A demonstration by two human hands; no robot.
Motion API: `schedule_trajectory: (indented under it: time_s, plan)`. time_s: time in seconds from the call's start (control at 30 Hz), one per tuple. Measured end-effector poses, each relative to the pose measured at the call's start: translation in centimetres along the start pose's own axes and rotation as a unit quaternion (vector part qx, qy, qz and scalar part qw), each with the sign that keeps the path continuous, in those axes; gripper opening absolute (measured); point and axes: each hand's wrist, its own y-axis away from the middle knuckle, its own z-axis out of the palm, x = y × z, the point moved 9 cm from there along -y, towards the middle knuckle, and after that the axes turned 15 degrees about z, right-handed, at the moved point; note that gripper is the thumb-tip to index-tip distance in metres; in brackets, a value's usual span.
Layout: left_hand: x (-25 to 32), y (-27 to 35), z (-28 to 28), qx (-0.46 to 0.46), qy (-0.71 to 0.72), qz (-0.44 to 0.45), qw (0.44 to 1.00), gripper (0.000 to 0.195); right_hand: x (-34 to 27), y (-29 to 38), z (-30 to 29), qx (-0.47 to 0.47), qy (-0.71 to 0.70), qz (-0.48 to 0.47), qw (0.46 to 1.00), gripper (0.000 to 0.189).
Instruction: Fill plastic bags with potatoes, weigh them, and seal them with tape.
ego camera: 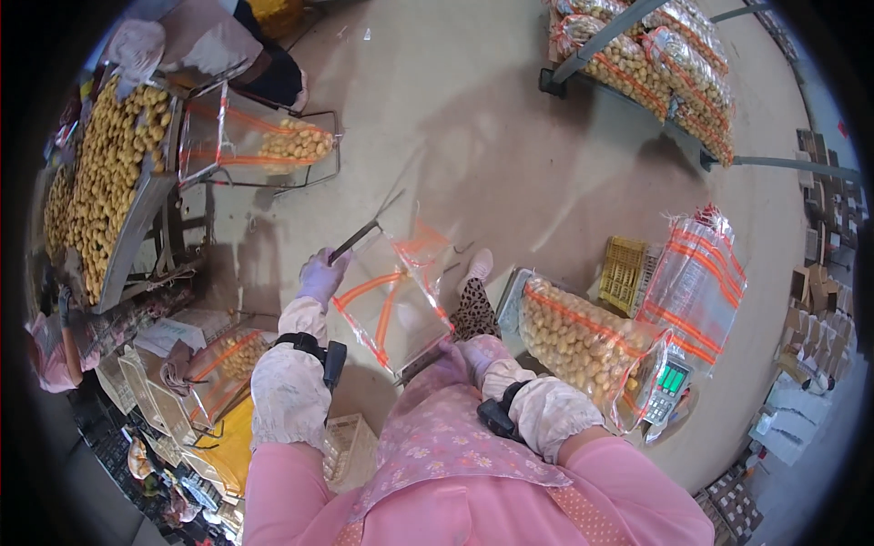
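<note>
My left hand (325,273), in a pale purple glove, grips a dark bar of a metal bag frame (354,241). A transparent plastic bag (403,307) with orange stripes hangs spread on that frame between my hands. My right hand (456,360), gloved too, is closed at the frame's near bar by the bag's edge; its fingers are partly hidden. To the right, a striped bag full of potatoes (587,334) lies on a scale whose display (671,379) is lit green. Beside it are stacked flat bags (700,286).
Potatoes heap on a metal sorting table (136,239) at left, where another bag on a frame (259,147) holds some. A co-worker (225,48) stands there. Filled bags (642,68) load a rack at upper right. Yellow crate (621,273) and beige crate (349,447) stand on the floor.
</note>
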Motion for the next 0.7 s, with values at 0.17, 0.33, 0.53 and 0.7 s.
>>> schedule_trajectory:
  time_s: [0.17,0.33,0.53,0.7]
  plan:
    - [-3.7,-1.5,0.3,0.099,0.243,-0.142,0.954,0.036,-7.3,10.6,5.2,0.055,0.055,-0.051,0.996,0.026]
    - [0.8,-10.3,-5.0,0.167,0.406,-0.120,0.891,0.029,-19.4,17.0,8.5,0.007,0.142,-0.180,0.973,0.018]
    - [3.9,-21.1,-15.1,0.184,0.441,-0.043,0.877,0.023,-31.9,24.7,17.1,0.053,0.207,-0.312,0.926,0.019]
    - [4.7,-34.6,-22.3,0.182,0.529,0.063,0.826,0.026,-40.0,25.8,23.9,0.078,0.182,-0.372,0.907,0.020]
